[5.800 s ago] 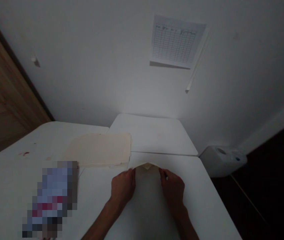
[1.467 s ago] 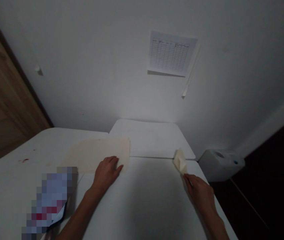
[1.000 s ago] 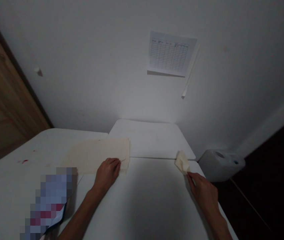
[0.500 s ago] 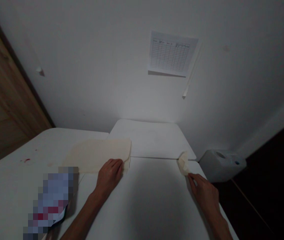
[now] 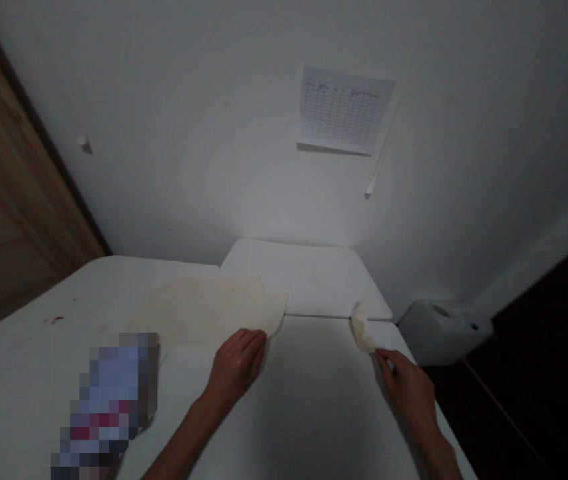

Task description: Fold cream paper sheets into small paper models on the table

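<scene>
My left hand [image 5: 238,363] is closed on the near right corner of a thin cream-coloured sheet [image 5: 275,308]. That sheet sticks out to the right over a pile of similar cream sheets [image 5: 189,310], which lies flat across the tables' join. Further right, my right hand [image 5: 408,387] pinches the near end of a small crumpled cream piece [image 5: 361,325] between thumb and fingertips. The piece stands up at the right side of the table, thin like the sheets. What the sheets are made of, I cannot tell.
The white table [image 5: 324,400] meets a second white surface [image 5: 304,273] at a seam, against the wall. A blurred-out object [image 5: 109,393] lies at the left. Red marks [image 5: 57,320] dot the left table. A whitish container [image 5: 444,330] stands beyond the right edge. A printed paper [image 5: 341,110] hangs above.
My left hand has moved right, and the sheet it grips has slid out past the pile's right edge. My right hand has barely moved; the crumpled piece has shifted slightly.
</scene>
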`<state>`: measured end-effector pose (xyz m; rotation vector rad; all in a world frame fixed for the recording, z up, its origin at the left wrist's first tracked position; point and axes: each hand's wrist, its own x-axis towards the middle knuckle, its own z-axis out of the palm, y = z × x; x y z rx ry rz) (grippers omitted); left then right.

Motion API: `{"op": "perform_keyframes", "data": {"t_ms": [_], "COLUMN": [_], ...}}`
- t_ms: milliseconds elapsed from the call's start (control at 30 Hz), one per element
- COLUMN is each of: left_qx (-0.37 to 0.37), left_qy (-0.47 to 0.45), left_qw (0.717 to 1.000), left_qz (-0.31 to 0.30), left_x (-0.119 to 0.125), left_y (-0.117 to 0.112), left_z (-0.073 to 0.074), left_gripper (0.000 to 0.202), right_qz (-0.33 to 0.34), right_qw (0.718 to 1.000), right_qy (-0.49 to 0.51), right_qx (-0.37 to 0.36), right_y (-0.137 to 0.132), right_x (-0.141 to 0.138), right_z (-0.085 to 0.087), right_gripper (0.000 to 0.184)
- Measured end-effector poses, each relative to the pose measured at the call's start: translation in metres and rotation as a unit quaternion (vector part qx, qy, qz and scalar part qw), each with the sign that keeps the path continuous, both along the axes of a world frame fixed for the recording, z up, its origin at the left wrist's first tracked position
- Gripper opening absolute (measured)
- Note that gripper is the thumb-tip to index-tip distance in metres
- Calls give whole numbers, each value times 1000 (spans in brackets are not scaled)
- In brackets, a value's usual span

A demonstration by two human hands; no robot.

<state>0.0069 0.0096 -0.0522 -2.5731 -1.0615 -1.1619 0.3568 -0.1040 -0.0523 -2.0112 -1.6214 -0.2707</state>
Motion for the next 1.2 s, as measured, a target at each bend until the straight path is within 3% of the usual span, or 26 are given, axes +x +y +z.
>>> {"op": "perform_keyframes", "data": {"t_ms": [133,267,367,500,600,667,733,900,967,1067,1200], "left_qx": [28,44,49,66,72,74,75,43,23,-21,-80], "left_qy": [1,9,13,27,31,45,68,73,37,-30,-119], "left_qw": [999,999,998,995,993,990,987,987,993,999,976], "left_qz": [-18,-25,-41,-70,-90,-109,-123,-138,-111,8,162], "left_x": [10,19,25,32,39,42,46,48,42,24,-9], "left_y": [-8,-18,-26,-37,-47,-55,-62,-68,-59,-36,-8], "left_z": [-7,-9,-8,-7,-4,-2,0,-3,-5,-4,-1], "left_gripper": [18,17,17,16,16,16,18,17,20,20,32], "right_qz": [-8,-64,-61,26,47,53,59,77,84,100,86], "right_qw": [1000,996,983,930,863,841,845,902,910,907,898], "right_qy": [25,55,169,364,492,524,517,416,400,407,430], "right_qx": [-5,27,31,-44,-106,-126,-128,-84,-70,-54,-33], "right_y": [-1,-6,-6,7,24,35,42,47,46,43,41], "right_x": [-2,-10,-30,-71,-97,-107,-111,-106,-101,-92,-77], "right_z": [4,13,19,16,9,6,4,0,-2,-6,-9], "right_gripper": [40,44,45,48,52,50,46,26,25,30,37]}}
